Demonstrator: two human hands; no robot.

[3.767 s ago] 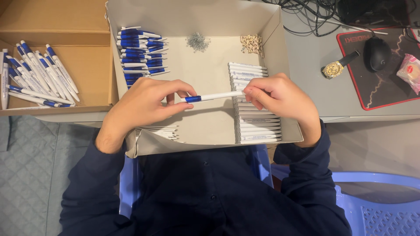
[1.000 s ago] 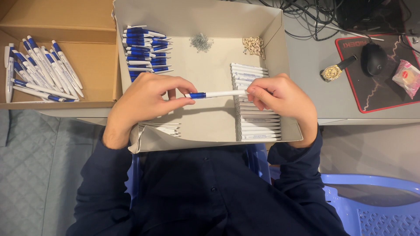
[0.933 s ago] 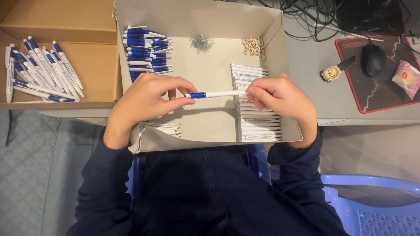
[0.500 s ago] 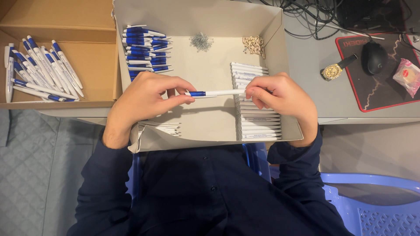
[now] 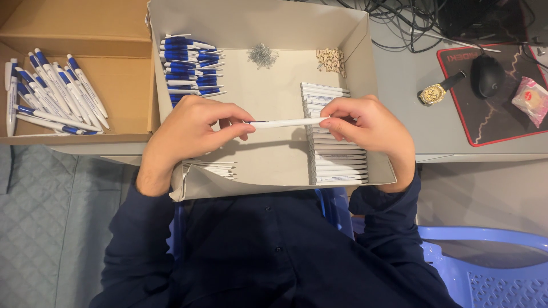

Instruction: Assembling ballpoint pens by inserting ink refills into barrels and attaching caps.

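Note:
Both of my hands hold one white pen (image 5: 285,122) level over a grey cardboard box (image 5: 354,40). My left hand (image 5: 191,128) pinches its left end, where the blue part is mostly hidden under my fingers. My right hand (image 5: 365,125) grips the white barrel's right end. Under that hand lies a stack of white barrels (image 5: 334,162). A pile of blue pen parts (image 5: 191,63) sits at the box's back left, with a heap of small metal springs (image 5: 262,55) and a heap of small tan pieces (image 5: 331,60) behind.
A brown cardboard box (image 5: 85,34) to the left holds several finished white-and-blue pens (image 5: 48,94). On the grey desk at right are a wristwatch (image 5: 436,91), a black mouse (image 5: 488,74) on a dark mouse pad, a pink wrapped packet (image 5: 531,100) and cables. A pale blue plastic chair (image 5: 485,262) is lower right.
My hands have drawn closer along the pen. The blue section visible a second ago is now almost covered by my left fingers.

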